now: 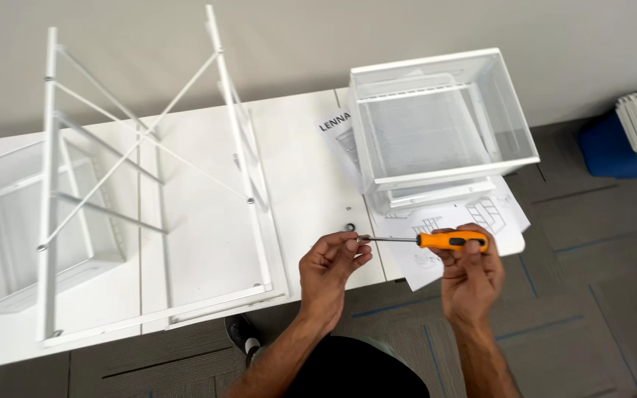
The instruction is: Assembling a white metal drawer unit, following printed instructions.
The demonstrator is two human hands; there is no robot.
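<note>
Far to the left of my left hand, the white wire frame lies on its side on the desk, its rails already joined. My left hand pinches a small fastener at the tip of the orange-handled screwdriver; my right hand is closed around the handle. Just beyond the hands, a small dark part and instruction sheets lie under the stacked white mesh baskets, which, I judge, are not yet fitted in.
</note>
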